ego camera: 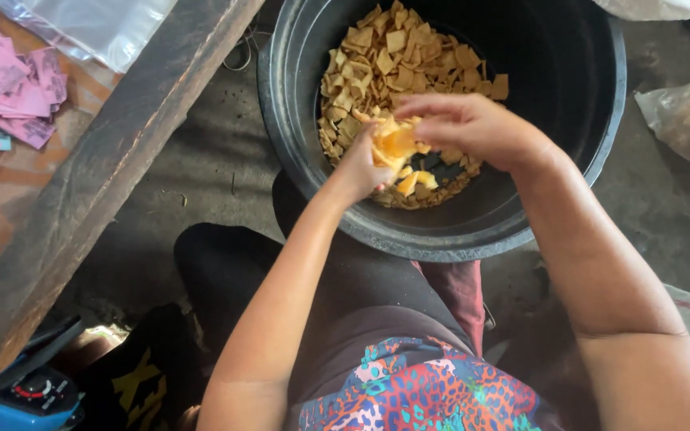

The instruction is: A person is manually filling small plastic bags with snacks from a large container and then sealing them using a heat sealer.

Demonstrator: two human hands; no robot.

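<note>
Over the middle of a big black tub (281, 96), a small clear bag of chips (397, 144) sits between both hands, stuffed with pale orange-yellow fried squares. Left hand (357, 168) grips it from below and from the near side, fingers wrapped around the bag. Right hand (461, 124) comes over it from the far right, fingers curled and pinched together at the top of the bag, touching it. Just under the bag, a few loose pieces show against the dark bottom of the tub.

Behind the hands, a heap of square chips (397, 56) fills the far left part of the tub, and more are scattered along its floor beneath the hands. The tub stands on a grey concrete floor (217, 160), right against the person's knees.

To the left runs a dark wooden surface (113, 160) bearing pink paper slips (5, 88) and a clear plastic sheet (97, 24). At the lower left corner is a blue device with a dial (29, 395). Clear plastic bags (688, 120) lie on the floor at the right.
</note>
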